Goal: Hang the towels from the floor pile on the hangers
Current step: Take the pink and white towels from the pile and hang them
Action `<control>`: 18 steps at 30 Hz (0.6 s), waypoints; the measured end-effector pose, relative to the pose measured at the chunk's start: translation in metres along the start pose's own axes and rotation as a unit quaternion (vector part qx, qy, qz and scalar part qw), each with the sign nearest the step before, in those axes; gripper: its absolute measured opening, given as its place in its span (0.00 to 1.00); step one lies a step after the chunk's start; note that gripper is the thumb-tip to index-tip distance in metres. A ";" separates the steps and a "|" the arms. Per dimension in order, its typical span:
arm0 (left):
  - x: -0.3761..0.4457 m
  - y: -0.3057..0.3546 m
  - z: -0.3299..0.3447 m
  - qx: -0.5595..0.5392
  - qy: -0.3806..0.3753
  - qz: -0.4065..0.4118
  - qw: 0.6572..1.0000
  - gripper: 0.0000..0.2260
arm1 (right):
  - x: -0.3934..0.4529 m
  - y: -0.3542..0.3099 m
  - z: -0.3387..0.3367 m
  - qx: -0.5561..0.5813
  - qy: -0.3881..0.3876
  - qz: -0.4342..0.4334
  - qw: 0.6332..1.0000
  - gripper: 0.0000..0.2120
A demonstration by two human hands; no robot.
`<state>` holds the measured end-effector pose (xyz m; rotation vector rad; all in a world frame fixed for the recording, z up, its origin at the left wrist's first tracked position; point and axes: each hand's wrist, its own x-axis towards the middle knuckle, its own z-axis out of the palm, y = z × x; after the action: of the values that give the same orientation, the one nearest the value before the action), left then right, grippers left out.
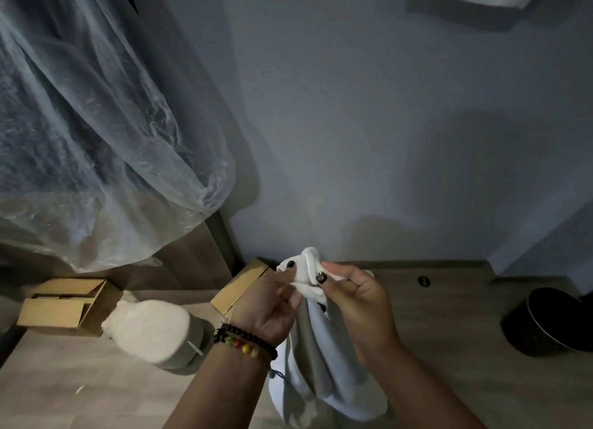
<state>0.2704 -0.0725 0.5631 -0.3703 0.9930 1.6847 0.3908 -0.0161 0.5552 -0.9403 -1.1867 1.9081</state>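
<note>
Dim bluish light falls on a plain wall (353,107) and a pale wood-look floor (80,390), seen from above. Both forearms reach in from the bottom edge, the hands raised close together before the skirting. The left hand (269,303), with beaded bracelets (244,342) on its wrist, pinches the top edge of a white towel (321,358) between thumb and curled fingers; the right hand (356,297) faces it and nips the same bunched edge, thumb on top, dark-painted nails showing. The towel hangs straight down between the wrists, its lower end cut off by the frame, so whether it reaches the floor cannot be told. Just left of the left arm, a second white bundle of towel (150,329) lies on the floor. Beyond it sit an open cardboard box (61,306) and another box (237,287), partly hidden behind the left hand. Clear plastic sheeting (96,139) drapes over something dark at upper left. A dark round container (545,322) stands at far right, cropped. Something pale at the top right corner is too cut off to name.
</note>
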 end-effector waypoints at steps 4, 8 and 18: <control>-0.004 -0.001 0.002 0.005 0.019 0.002 1.000 0.05 | -0.009 0.010 0.003 -0.029 0.004 -0.001 1.000 0.11; -0.008 0.000 -0.002 0.010 0.003 -0.020 1.000 0.07 | -0.019 0.012 0.005 -0.019 -0.008 0.018 1.000 0.10; -0.027 0.004 0.002 0.062 -0.027 -0.010 0.998 0.11 | -0.024 0.010 0.010 -0.099 -0.048 -0.005 0.994 0.09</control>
<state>0.2773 -0.0881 0.5844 -0.2501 1.0451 1.5979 0.3925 -0.0436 0.5541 -0.9512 -1.4563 1.8713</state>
